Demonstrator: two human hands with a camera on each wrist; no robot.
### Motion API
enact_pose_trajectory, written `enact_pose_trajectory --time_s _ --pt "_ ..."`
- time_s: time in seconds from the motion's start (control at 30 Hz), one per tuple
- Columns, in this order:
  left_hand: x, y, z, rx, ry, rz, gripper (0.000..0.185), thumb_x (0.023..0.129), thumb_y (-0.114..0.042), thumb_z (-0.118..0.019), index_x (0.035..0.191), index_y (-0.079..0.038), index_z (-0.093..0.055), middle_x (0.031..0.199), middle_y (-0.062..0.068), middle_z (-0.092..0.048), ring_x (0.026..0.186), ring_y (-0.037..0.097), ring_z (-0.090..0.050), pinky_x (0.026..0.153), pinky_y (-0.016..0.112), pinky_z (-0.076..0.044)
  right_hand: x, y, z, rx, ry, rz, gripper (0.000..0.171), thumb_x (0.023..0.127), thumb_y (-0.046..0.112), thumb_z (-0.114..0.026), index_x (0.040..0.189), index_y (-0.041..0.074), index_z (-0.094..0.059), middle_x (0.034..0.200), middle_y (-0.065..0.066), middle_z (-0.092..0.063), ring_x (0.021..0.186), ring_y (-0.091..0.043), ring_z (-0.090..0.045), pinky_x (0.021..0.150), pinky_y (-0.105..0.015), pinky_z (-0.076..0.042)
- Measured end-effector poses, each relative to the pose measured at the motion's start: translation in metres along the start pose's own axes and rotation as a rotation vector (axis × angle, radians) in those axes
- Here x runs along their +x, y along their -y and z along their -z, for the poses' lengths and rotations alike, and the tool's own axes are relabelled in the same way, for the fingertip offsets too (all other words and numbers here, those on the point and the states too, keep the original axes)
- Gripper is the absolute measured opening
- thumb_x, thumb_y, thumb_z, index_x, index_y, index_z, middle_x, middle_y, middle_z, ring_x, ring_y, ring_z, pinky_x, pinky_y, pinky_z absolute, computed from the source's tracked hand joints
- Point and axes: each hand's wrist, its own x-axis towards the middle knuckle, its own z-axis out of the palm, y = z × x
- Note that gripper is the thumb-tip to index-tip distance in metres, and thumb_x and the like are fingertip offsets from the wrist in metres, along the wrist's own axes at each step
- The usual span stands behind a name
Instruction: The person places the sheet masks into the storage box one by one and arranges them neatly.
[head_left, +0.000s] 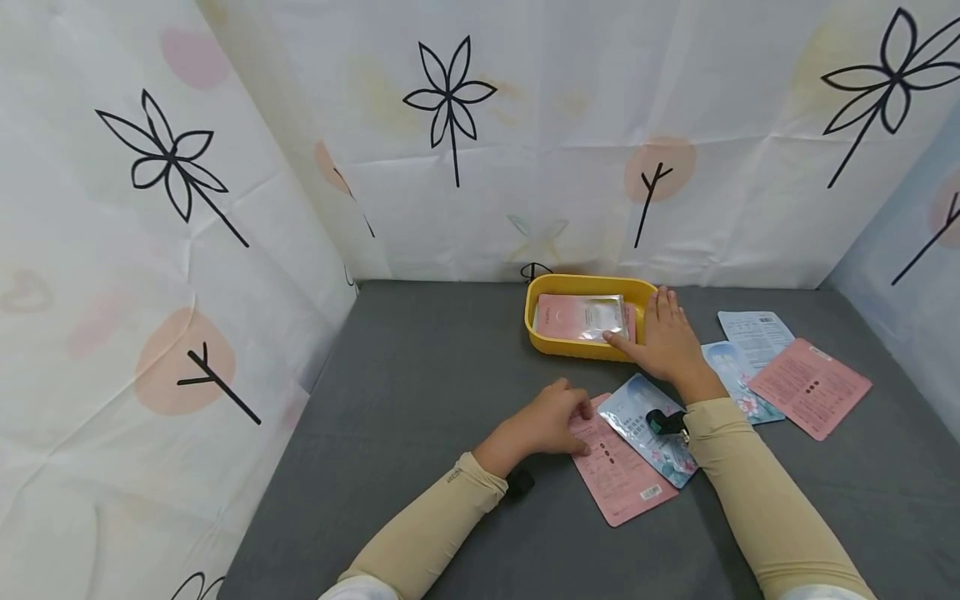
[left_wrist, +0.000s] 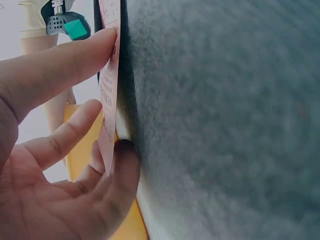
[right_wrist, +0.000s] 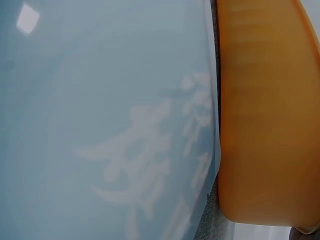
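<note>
On the grey table (head_left: 420, 400), the left hand (head_left: 543, 425) pinches the edge of a pink sachet (head_left: 622, 479) lying flat, thumb beneath and fingers (left_wrist: 65, 55) on top. The right hand (head_left: 663, 342) lies spread on the rim of the yellow tray (head_left: 570, 346), fingers straight, thumb touching the pink packet (head_left: 577, 317) inside. A blue sachet (head_left: 652, 433) overlaps the pink one.

Grey tabletop (head_left: 420, 400); flower-print white fabric walls (head_left: 525, 125).
</note>
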Motion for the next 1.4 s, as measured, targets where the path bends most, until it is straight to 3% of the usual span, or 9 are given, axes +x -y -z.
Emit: enact_pose_trajectory --time_s 0.2,0.43,0.63,0.8,1.07,1.4 --pt "-0.003 0.008 0.004 -0.071 0.021 -0.039 0.040 0.080 -0.021 -0.095 0.111 -0.014 -0.070 0.108 -0.001 -0.060 0.098 0.008 -0.049 0.083 0.018 -0.047 0.000 0.003 0.001 -0.006 0.010 -0.004 0.129 0.096 0.083 -0.044 0.161 -0.017 0.003 0.171 -0.036 0.012 0.162 -0.054 0.007 0.131 -0.067 -0.005" --pt "-0.014 0.019 0.014 -0.210 0.005 0.004 0.039 0.081 -0.015 -0.093 0.113 -0.013 -0.071 0.112 -0.002 -0.068 0.101 0.011 -0.059 0.091 0.022 -0.050 0.000 0.003 0.001 -0.009 0.021 -0.009 0.128 0.096 0.083 -0.043 0.161 -0.018 0.003 0.171 -0.037 0.013 0.161 -0.054 0.008 0.130 -0.067 -0.004" --pt "-0.023 0.034 0.026 -0.292 -0.015 -0.015 0.036 0.081 -0.013 -0.091 0.110 -0.013 -0.072 0.109 -0.001 -0.068 0.096 0.013 -0.059 0.084 0.022 -0.051 0.001 0.002 0.000 -0.009 0.016 -0.011 0.129 0.095 0.085 -0.042 0.161 -0.017 0.004 0.172 -0.036 0.013 0.162 -0.053 0.008 0.131 -0.066 -0.003" --pt "-0.030 0.045 0.037 -0.323 -0.029 -0.045 0.034 0.082 -0.013 -0.091 0.112 -0.014 -0.074 0.112 -0.001 -0.069 0.101 0.015 -0.061 0.086 0.024 -0.053 0.001 0.001 0.000 -0.010 0.010 -0.001 0.129 0.096 0.084 -0.043 0.161 -0.018 0.002 0.171 -0.037 0.011 0.161 -0.054 0.007 0.131 -0.066 -0.003" --pt "-0.038 0.055 0.062 -0.450 -0.141 -0.008 0.032 0.085 -0.007 -0.086 0.115 -0.013 -0.076 0.119 0.003 -0.071 0.101 0.019 -0.066 0.083 0.030 -0.058 0.001 0.000 0.000 -0.008 0.021 -0.006 0.131 0.095 0.085 -0.042 0.161 -0.018 0.004 0.171 -0.038 0.012 0.161 -0.055 0.007 0.131 -0.066 -0.003" --pt "-0.046 0.062 0.088 -0.573 -0.384 -0.014 0.037 0.089 -0.005 -0.081 0.124 -0.013 -0.077 0.130 0.005 -0.071 0.103 0.022 -0.070 0.076 0.031 -0.058 0.002 -0.001 -0.001 -0.001 0.032 -0.006 0.131 0.095 0.086 -0.041 0.161 -0.016 0.007 0.171 -0.036 0.015 0.161 -0.054 0.008 0.130 -0.066 -0.003"
